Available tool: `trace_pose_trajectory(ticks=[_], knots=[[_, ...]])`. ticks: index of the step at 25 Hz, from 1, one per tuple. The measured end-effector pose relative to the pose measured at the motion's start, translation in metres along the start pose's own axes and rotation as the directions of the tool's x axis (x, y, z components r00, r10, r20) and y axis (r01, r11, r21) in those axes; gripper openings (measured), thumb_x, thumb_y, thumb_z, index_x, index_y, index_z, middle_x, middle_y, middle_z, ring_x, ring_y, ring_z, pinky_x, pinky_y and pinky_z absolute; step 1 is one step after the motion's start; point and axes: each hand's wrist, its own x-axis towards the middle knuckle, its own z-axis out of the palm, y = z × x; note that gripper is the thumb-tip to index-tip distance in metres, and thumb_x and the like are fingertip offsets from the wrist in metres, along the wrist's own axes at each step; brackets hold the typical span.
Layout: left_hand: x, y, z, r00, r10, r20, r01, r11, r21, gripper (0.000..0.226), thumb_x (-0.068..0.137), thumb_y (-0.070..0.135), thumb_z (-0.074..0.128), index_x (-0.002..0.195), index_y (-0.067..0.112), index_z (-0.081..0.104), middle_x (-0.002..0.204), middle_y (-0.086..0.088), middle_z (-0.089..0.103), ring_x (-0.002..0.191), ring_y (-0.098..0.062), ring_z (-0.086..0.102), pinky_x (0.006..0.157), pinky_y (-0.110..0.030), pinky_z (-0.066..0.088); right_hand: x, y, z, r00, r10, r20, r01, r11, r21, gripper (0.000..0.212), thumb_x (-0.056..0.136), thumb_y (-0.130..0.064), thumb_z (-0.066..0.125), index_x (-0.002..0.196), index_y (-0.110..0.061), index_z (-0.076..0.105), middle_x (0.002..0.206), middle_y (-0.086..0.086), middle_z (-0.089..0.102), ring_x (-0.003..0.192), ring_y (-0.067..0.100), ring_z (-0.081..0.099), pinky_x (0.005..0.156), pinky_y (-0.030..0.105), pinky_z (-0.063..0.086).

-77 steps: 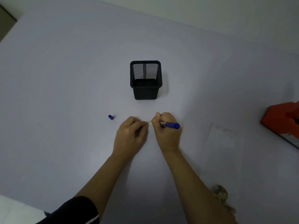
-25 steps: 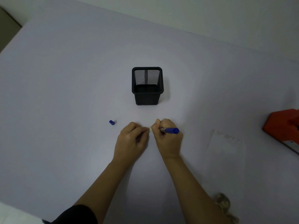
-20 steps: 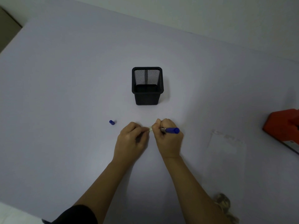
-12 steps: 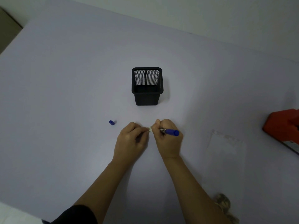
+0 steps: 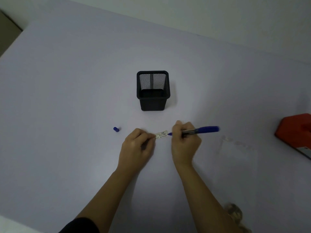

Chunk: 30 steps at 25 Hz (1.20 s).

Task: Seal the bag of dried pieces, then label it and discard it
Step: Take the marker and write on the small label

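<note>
Label (image 5: pixel 161 134) pinched flat on the table (image 5: pixel 67 98) by the left hand (image 5: pixel 136 148); the right hand (image 5: pixel 185 142) grips a blue pen (image 5: pixel 202 129).
The clear bag (image 5: pixel 235 148), faint and seemingly holding brown pieces, lies right of them on the pale lavender surface; mesh cup (image 5: pixel 152 101) beyond, pale wall (image 5: pixel 218 14) behind.

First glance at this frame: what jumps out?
At centre, the left hand pinches a small paper label while the right hand grips a blue pen, its tip at the label's edge. Behind them stands a black mesh pen holder; a red object sits far right.
</note>
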Motion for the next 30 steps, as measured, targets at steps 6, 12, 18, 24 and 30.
trace_pose_trajectory(ticks=[6, 12, 18, 24, 30], knots=[[0.001, 0.000, 0.000, 1.000, 0.007, -0.009, -0.008, 1.000, -0.027, 0.015, 0.083, 0.017, 0.064, 0.092, 0.008, 0.072, 0.082, -0.001, 0.062, 0.063, -0.009, 0.053, 0.057, -0.019, 0.047, 0.009, -0.023, -0.044, 0.905, 0.426, -0.016, -0.384, 0.832, 0.401, 0.032, 0.095, -0.030, 0.045, 0.066, -0.017, 0.049, 0.050, -0.009, 0.057, 0.042, 0.002, 0.046, 0.044, 0.013, 0.042], [0.000, -0.001, 0.000, 1.000, 0.029, 0.002, -0.029, 0.999, -0.019, 0.014, 0.083, 0.016, 0.065, 0.091, 0.006, 0.072, 0.081, -0.002, 0.063, 0.064, -0.010, 0.053, 0.057, -0.022, 0.046, 0.000, -0.045, -0.057, 0.848, 0.529, 0.013, -0.465, 0.734, 0.495, 0.034, 0.086, -0.043, 0.045, 0.067, -0.016, 0.055, 0.053, -0.009, 0.062, 0.049, 0.001, 0.056, 0.051, 0.011, 0.048], [-0.002, 0.013, -0.021, 0.982, 0.115, -0.150, -0.120, 0.992, -0.026, 0.016, 0.085, 0.014, 0.060, 0.089, 0.003, 0.071, 0.082, -0.008, 0.065, 0.071, -0.004, 0.052, 0.066, -0.008, 0.042, -0.014, -0.049, -0.055, 0.782, 0.617, 0.090, -0.544, 0.604, 0.583, 0.035, 0.098, -0.028, 0.038, 0.072, -0.013, 0.056, 0.061, -0.005, 0.066, 0.051, 0.006, 0.062, 0.051, 0.015, 0.052], [0.004, 0.001, -0.060, 0.962, -0.193, -0.191, 0.241, 0.933, 0.268, 0.034, 0.088, 0.025, 0.062, 0.119, 0.011, 0.060, 0.122, -0.015, 0.050, 0.086, -0.013, 0.049, 0.070, -0.026, 0.042, -0.021, -0.047, -0.060, 0.833, 0.545, 0.091, -0.524, 0.726, 0.446, 0.013, 0.077, -0.030, 0.055, 0.080, -0.018, 0.054, 0.060, -0.009, 0.066, 0.055, 0.003, 0.062, 0.055, 0.013, 0.052], [-0.002, 0.010, -0.058, 0.985, -0.123, -0.121, 0.134, 0.987, 0.086, 0.013, 0.084, 0.006, 0.064, 0.095, 0.004, 0.070, 0.087, 0.001, 0.062, 0.069, -0.005, 0.056, 0.069, -0.001, 0.043, -0.023, -0.055, -0.060, 0.859, 0.493, 0.139, -0.503, 0.759, 0.413, 0.016, 0.073, -0.032, 0.054, 0.075, -0.016, 0.054, 0.060, -0.010, 0.066, 0.058, 0.003, 0.063, 0.059, 0.012, 0.052]])
